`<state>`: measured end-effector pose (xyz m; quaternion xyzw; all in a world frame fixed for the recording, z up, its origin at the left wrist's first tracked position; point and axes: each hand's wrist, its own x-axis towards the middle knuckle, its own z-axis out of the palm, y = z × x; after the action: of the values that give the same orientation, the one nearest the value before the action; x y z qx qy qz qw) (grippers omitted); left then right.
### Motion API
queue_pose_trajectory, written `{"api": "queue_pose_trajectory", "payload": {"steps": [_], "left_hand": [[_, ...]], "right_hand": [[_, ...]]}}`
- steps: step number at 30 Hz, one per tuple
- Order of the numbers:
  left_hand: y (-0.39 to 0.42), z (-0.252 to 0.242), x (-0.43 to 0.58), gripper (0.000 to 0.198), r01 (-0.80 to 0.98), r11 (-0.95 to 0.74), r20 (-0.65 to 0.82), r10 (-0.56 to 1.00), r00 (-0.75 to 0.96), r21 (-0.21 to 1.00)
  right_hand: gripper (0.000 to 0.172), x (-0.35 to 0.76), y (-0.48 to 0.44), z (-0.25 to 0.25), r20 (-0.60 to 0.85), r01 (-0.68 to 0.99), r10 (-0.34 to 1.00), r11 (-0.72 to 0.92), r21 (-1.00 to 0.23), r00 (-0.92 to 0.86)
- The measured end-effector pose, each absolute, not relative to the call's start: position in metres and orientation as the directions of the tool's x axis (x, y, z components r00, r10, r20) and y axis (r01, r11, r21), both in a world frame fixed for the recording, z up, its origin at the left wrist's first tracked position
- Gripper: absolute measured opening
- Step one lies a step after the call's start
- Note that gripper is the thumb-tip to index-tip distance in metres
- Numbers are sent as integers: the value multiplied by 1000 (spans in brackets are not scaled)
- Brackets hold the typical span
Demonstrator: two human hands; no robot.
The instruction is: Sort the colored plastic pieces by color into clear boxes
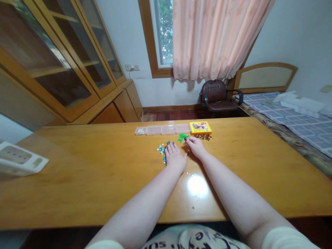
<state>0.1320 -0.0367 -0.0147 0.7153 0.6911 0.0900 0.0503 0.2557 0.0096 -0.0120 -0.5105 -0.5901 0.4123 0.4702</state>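
Note:
My left hand [175,158] lies palm down on the table with its fingers stretched out. Small blue and white pieces [161,149] are scattered along its left side, and some may be hidden under it. Just to the right, my right hand [196,146] is closed with its fingertips together at the near edge of a small pile of green pieces [183,137]. Whether a piece is in those fingertips is too small to tell. Small brown pieces [206,137] lie beyond the right hand, in front of a yellow box [200,128].
A row of clear plastic compartment trays [160,130] stands behind the pieces, left of the yellow box. On the far left of the wooden table [90,180] is a white box-like object [22,159]. Past the table are a brown office chair [218,95] and a bed [293,110].

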Motion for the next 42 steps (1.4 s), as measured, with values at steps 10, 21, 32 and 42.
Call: {"api": "queue_pose_trajectory", "payload": {"steps": [10,21,32,42], "left_hand": [[-6,8,111,72,820,54,85,989,-124,569],[0,16,31,32,683,-367,170,925,340,631],[-6,19,32,38,803,-522,245,851,465,288],[0,15,31,29,802,-549,231,833,503,233]], "right_hand": [[26,254,8,-9,126,238,989,140,-961,-72],[22,251,6,-10,191,518,965,258,-816,-179],[35,245,-5,2,201,765,834,551,-333,-513],[28,249,-7,9,252,784,856,515,-347,-451]]}}
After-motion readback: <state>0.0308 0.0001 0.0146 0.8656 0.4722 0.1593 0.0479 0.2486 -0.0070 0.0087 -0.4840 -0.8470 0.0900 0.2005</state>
